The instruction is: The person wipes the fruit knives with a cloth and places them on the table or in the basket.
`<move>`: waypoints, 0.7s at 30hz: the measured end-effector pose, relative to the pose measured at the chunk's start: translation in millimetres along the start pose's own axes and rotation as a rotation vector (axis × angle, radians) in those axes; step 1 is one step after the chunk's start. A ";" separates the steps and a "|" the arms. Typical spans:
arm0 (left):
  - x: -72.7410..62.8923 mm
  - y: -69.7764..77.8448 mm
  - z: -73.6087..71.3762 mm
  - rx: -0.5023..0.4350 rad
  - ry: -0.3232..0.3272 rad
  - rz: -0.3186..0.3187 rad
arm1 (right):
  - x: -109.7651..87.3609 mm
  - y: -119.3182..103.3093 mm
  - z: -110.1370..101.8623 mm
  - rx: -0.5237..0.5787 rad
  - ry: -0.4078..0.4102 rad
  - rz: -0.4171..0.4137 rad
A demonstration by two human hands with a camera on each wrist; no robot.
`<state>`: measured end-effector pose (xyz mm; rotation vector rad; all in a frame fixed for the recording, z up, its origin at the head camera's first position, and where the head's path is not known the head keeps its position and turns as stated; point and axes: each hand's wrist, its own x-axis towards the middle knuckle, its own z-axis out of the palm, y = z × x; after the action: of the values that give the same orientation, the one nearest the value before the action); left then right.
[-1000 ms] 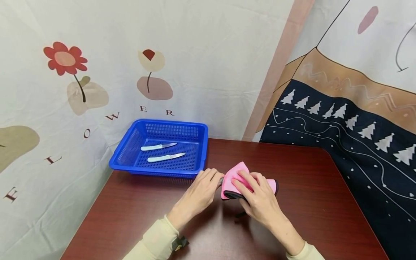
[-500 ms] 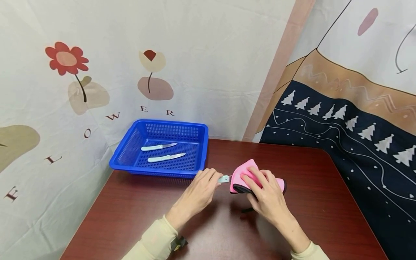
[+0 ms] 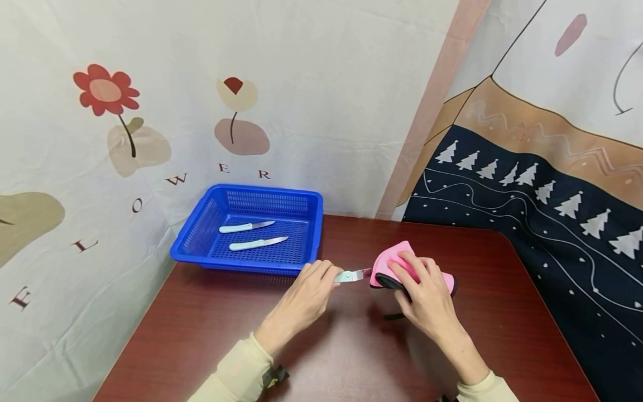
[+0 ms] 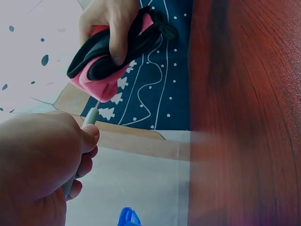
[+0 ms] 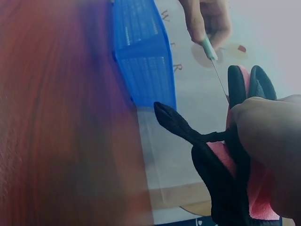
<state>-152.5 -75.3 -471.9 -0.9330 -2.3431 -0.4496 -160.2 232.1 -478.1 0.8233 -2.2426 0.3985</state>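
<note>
My left hand (image 3: 306, 293) grips the pale green handle of a small knife (image 3: 355, 276), blade pointing right. Folded around the far part of that blade is a pink cloth (image 3: 392, 262) with black edging, which my right hand (image 3: 427, 296) pinches between thumb and fingers. The blade's tip is hidden inside the folds. In the left wrist view the knife handle (image 4: 91, 117) sticks out of the left fist toward the cloth (image 4: 101, 84). The right wrist view shows thin blade between handle (image 5: 209, 48) and cloth, with a black loop (image 5: 174, 122) hanging from the cloth. Both hands are above the table.
A blue plastic basket (image 3: 246, 262) stands at the table's back left. Two knives with pale handles, one farther back (image 3: 246, 227) and one nearer (image 3: 258, 243), lie in it. The dark red wooden table (image 3: 477, 312) meets printed wall cloths behind and to the right.
My right hand and the pink cloth have slid to the right along the knife, away from my left hand. More of the handle and some blade now show. The left hand has barely moved.
</note>
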 end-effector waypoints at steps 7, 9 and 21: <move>-2.4 -2.7 0.7 -0.010 0.015 -0.003 | -0.1 11.6 -3.5 -0.033 0.069 0.040; -3.1 -3.5 1.3 -0.009 0.017 -0.006 | 0.0 12.0 -5.3 -0.030 0.079 0.066; -2.3 -1.5 4.7 -0.022 0.027 -0.033 | 14.0 -20.5 0.7 0.060 0.173 -0.069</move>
<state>-153.9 -75.3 -477.1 -0.8942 -2.3359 -0.4988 -154.7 210.2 -467.8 0.8609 -2.0455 0.4872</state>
